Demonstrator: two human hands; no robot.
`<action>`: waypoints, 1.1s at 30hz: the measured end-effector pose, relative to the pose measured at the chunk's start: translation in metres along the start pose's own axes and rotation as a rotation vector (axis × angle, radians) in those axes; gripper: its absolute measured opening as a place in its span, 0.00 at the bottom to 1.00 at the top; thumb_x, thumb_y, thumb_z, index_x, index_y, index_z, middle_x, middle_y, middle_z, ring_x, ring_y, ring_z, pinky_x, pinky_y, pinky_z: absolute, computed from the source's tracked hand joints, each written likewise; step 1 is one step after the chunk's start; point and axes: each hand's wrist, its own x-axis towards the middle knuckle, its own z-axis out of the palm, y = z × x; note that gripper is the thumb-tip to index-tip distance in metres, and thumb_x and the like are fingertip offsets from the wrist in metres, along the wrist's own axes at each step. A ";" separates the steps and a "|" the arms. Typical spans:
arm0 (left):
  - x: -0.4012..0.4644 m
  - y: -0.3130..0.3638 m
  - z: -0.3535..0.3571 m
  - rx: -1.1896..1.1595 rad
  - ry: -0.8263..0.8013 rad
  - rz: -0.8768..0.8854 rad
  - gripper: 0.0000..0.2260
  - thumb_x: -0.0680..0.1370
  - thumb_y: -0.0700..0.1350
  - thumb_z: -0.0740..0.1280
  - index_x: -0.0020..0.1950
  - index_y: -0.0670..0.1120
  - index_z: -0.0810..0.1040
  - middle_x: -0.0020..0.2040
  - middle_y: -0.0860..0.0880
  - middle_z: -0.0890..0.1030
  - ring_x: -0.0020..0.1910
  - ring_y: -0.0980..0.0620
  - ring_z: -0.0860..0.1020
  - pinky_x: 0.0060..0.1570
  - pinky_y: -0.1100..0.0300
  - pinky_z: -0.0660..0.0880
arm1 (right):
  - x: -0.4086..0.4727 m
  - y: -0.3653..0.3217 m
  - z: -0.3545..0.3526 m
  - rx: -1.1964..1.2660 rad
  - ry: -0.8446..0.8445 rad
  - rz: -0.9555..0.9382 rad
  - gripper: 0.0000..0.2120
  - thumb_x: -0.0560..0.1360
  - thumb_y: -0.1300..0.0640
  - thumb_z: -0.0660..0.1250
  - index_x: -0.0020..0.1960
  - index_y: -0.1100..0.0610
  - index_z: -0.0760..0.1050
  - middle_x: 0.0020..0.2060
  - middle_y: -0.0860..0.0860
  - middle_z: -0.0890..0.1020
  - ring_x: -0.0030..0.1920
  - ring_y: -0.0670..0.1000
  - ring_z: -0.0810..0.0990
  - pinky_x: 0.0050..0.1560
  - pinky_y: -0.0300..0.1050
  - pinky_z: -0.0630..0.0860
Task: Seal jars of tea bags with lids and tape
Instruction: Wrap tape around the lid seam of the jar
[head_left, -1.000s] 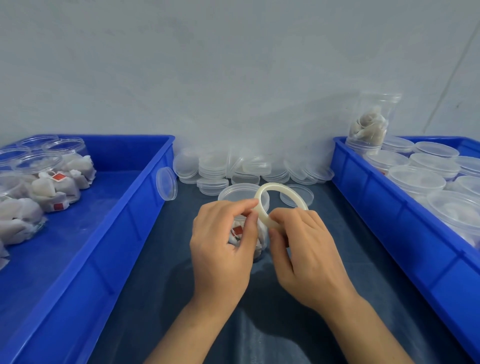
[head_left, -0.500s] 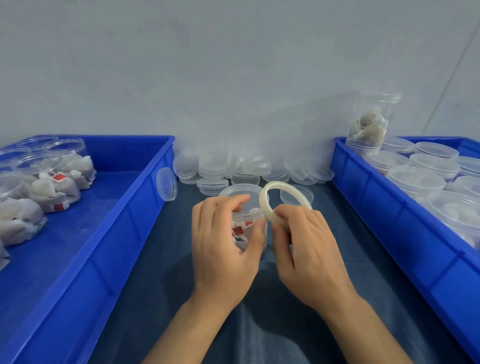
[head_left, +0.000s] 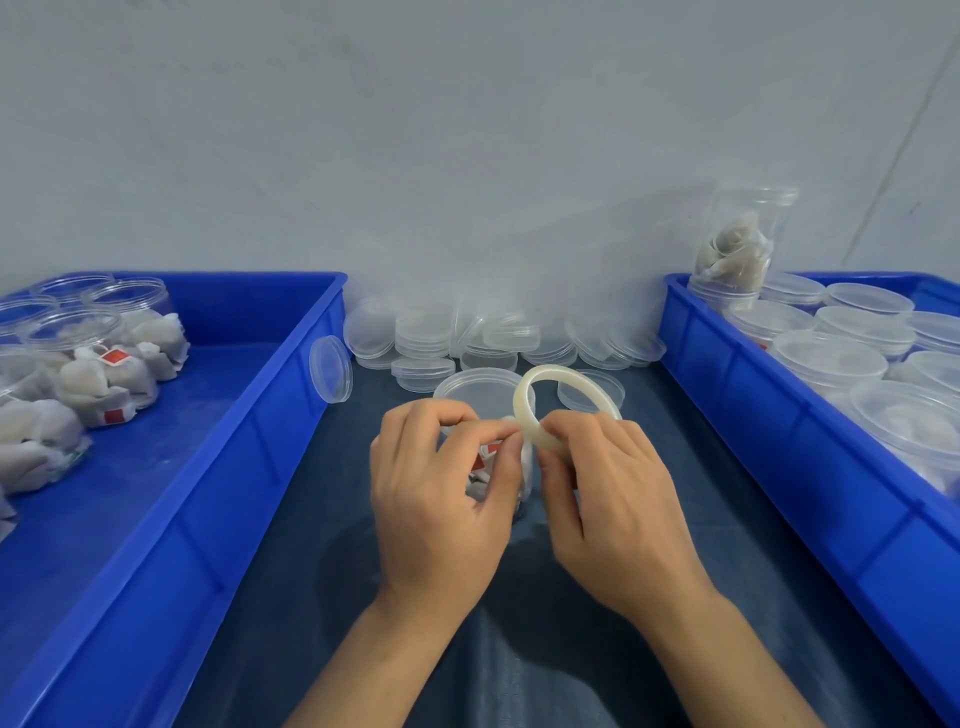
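Just behind both hands, the lidded jar (head_left: 475, 387) stands upright, nearer the left hand (head_left: 441, 499), whose fingertips pinch at the tape roll (head_left: 540, 402) gripped on edge by the right hand (head_left: 613, 499).

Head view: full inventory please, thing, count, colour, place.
jar: one, clear, lidded, tea bags inside, table centre, behind the hands
tape roll: one, off-white, upright beside the jar
loose lids: a pile, uncounted, clear, against the wall between the bins
left bin: one, blue, holds open jars of tea bags
right bin: one, blue, holds lidded jars, one stacked on top at its far corner
table: one, dark
left hand: one, fingertips pinched together at the roll
right hand: one, grips the tape roll
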 end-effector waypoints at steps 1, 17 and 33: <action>0.000 -0.001 0.000 0.005 0.003 0.007 0.05 0.80 0.46 0.74 0.49 0.46 0.87 0.48 0.50 0.78 0.49 0.47 0.75 0.45 0.43 0.74 | 0.000 0.000 0.000 -0.009 0.000 0.000 0.03 0.79 0.62 0.66 0.52 0.58 0.77 0.40 0.49 0.78 0.38 0.54 0.74 0.43 0.53 0.74; -0.007 0.010 0.003 0.068 -0.006 0.067 0.06 0.81 0.46 0.72 0.45 0.47 0.84 0.46 0.53 0.80 0.44 0.48 0.72 0.39 0.44 0.71 | 0.004 0.002 0.003 -0.164 0.133 0.170 0.09 0.76 0.61 0.74 0.55 0.59 0.78 0.35 0.51 0.79 0.34 0.57 0.76 0.39 0.47 0.71; -0.017 0.020 0.001 -0.084 0.017 -0.323 0.06 0.79 0.47 0.70 0.46 0.46 0.83 0.63 0.47 0.71 0.61 0.50 0.71 0.61 0.74 0.62 | 0.007 0.000 0.005 -0.270 0.119 0.002 0.13 0.81 0.56 0.65 0.61 0.57 0.82 0.32 0.50 0.80 0.35 0.57 0.77 0.47 0.50 0.73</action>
